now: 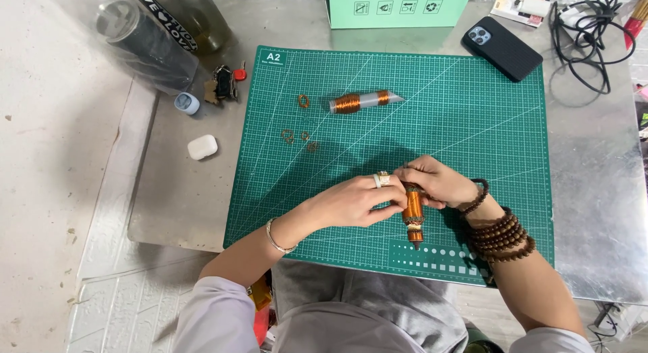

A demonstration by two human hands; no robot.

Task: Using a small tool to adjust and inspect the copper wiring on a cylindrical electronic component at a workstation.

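Observation:
Both my hands meet over the near middle of a green cutting mat. My left hand, with a ring and a thin bracelet, and my right hand, with dark wooden bead bracelets at the wrist, grip a copper wire spool that stands roughly upright between them. A second grey tube wound with copper wire lies on the mat's far part. Small copper wire rings lie scattered to its left.
The mat lies on a metal table. A black phone, black cables and a green box sit at the back. White earbud case, keys and dark bottles in plastic lie left.

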